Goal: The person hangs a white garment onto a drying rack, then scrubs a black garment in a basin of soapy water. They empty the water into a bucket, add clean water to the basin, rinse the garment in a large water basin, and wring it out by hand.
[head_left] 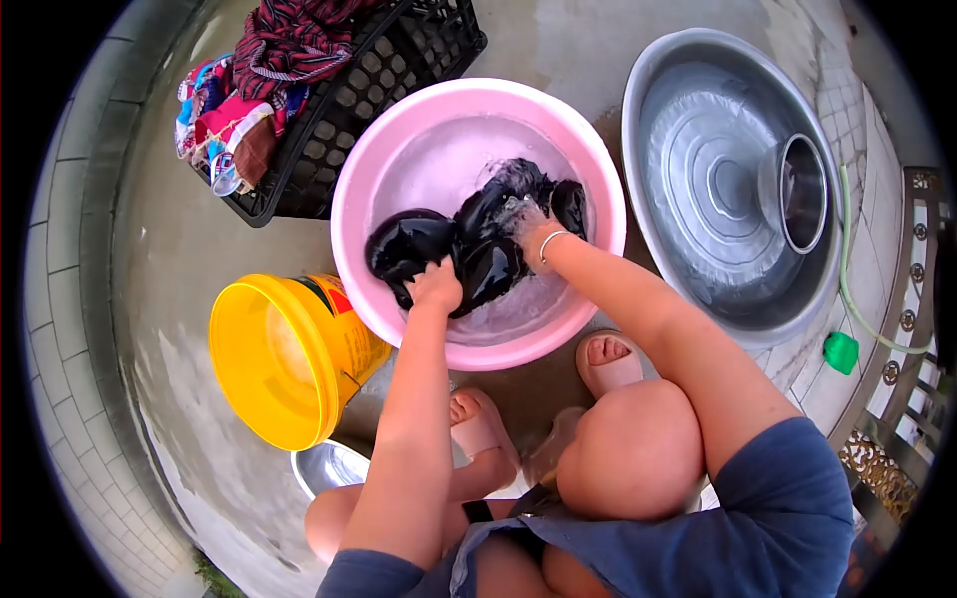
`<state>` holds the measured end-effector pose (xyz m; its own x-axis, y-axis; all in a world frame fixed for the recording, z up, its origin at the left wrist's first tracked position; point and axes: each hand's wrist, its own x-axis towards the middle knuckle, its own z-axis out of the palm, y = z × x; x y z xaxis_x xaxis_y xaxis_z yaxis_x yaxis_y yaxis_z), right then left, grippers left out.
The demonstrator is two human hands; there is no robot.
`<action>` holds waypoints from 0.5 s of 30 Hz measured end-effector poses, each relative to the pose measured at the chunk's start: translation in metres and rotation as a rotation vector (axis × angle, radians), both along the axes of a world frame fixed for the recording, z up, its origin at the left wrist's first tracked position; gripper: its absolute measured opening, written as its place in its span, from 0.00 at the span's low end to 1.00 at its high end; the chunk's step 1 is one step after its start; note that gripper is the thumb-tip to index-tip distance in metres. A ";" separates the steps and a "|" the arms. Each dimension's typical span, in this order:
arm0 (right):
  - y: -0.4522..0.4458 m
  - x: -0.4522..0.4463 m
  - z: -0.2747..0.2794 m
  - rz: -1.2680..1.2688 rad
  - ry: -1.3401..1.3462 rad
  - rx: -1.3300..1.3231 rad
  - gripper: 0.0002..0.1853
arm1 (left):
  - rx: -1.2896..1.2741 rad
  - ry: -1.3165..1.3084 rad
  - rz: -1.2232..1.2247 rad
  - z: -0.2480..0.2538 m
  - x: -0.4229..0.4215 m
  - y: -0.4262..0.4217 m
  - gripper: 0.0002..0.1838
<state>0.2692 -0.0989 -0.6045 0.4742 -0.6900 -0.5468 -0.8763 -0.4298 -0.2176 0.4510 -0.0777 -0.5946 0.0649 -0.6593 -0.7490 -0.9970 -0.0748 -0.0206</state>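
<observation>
A wet black cloth, puffed up in shiny bulges, floats in the water of a round pink basin. At the near side of the cloth, my left hand is closed with its fingers gripping the fabric. My right hand, with a silver bracelet at the wrist, presses into the right part of the cloth. Splashing water blurs its fingers, so their grip is unclear. Some of the cloth lies under the water, and its exact garment type does not show.
Left of the basin stands a yellow bucket; behind it, a black crate holds patterned clothes. To the right, a large metal basin contains a metal pot. A green hose runs along the right. My sandaled feet are close in front.
</observation>
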 end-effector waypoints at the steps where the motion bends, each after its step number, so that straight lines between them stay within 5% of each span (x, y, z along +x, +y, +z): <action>1: -0.004 -0.001 0.004 0.000 0.000 -0.009 0.27 | 0.070 0.043 0.000 -0.001 0.003 -0.005 0.29; 3: -0.008 -0.005 0.028 0.005 0.050 0.094 0.22 | 0.159 0.266 -0.050 -0.018 0.025 -0.016 0.28; 5: 0.006 -0.003 0.033 -0.045 -0.096 -0.329 0.16 | 0.141 0.475 0.011 0.024 0.031 -0.030 0.22; 6: 0.011 0.002 0.047 -0.074 -0.210 -0.264 0.15 | 0.121 0.483 0.006 0.036 0.038 -0.034 0.21; 9: 0.030 0.028 0.072 -0.094 -0.630 -0.105 0.12 | -0.078 0.375 0.010 0.079 0.046 -0.044 0.19; 11: 0.043 0.040 0.096 -0.062 -0.692 0.064 0.14 | -0.396 0.082 0.110 0.127 0.017 -0.043 0.15; 13: 0.054 0.047 0.099 -0.049 -0.862 0.146 0.16 | -0.693 0.042 -0.031 0.121 0.003 -0.041 0.14; 15: 0.062 0.050 0.099 0.026 -1.002 0.191 0.16 | -0.562 0.144 0.023 0.099 -0.018 -0.038 0.14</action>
